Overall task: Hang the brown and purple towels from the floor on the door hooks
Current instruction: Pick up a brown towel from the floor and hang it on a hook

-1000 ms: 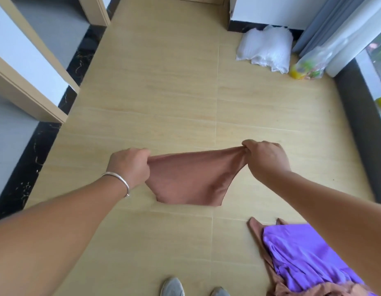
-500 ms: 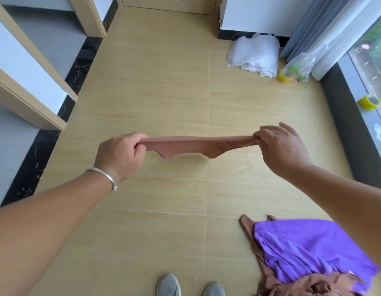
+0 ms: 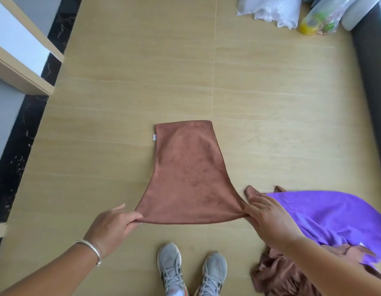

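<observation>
Above floor | brown towel (image 3: 188, 178) long axis runs away | left hand (image 3: 112, 229), right hand (image 3: 268, 218) pinch near corners

Brown towel (image 3: 189, 178) stretched flat; purple towel (image 3: 326, 214) crumpled — seemingly on floor.

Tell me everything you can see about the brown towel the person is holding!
The brown towel is a plain reddish-brown cloth that looks soft and fuzzy, with a stitched edge and a tiny white tag on its far left side. It is spread out flat, stretched wide at the near edge and narrower at the far end. The left hand pinches its near left corner and the right hand pinches its near right corner. It stretches out over the wooden floor.
</observation>
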